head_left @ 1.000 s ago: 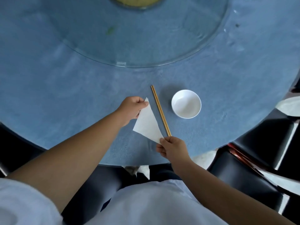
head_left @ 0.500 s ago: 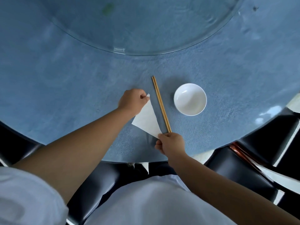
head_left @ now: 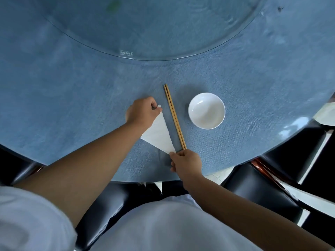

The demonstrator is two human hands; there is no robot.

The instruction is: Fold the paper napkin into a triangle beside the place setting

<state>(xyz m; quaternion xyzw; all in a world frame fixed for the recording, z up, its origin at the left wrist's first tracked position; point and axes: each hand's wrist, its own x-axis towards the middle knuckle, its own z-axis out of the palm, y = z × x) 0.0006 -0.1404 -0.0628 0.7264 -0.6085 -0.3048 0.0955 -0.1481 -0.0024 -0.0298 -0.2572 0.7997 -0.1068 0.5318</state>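
The left hand is curled up and pinches the top tip of the napkin. A tiny bit of white paper pokes out past its fingers. The right hand pinches the bottom tip of the napkin between its thumb and fingers. So both hands hold the napkin, one at each end.

The napkin is white and has the shape of a triangle. It is stretched between the two hands, low over the blue tabletop. I cannot tell if it lies flat on it. Its long side runs beside the chopsticks, close to them but not touching.

The two chopsticks are light brown and lie side by side, touching each other. Their near ends are right by the right hand.

To the right of the chopsticks sits a small white bowl. It stands apart from them.

Farther away on the tabletop is a big round glass plate. Dark chairs stand by the edge of the tabletop.
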